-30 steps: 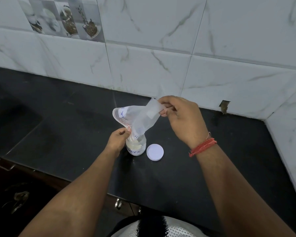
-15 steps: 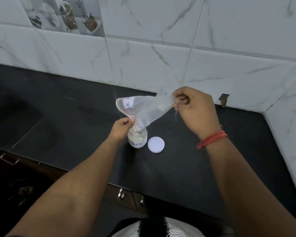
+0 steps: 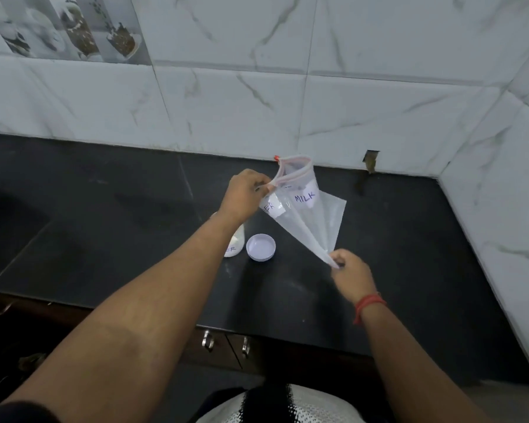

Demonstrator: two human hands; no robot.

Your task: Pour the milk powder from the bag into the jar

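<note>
Bag (image 3: 303, 215) mid-frame, looks empty, stretched between hands: left hand (image 3: 245, 193) pinches zip rim, right hand (image 3: 348, 270) pinches bottom corner, mouth up, likely done pouring. Jar (image 3: 235, 244) on bench (image 3: 104, 239), half hidden by left wrist, powder inside; lid (image 3: 260, 247) beside.

The jar (image 3: 235, 242) is being stood on the counter (image 3: 104, 227), the lid (image 3: 260, 247) just right of it; the bag (image 3: 303, 209) is being held above, behind the lid.
</note>
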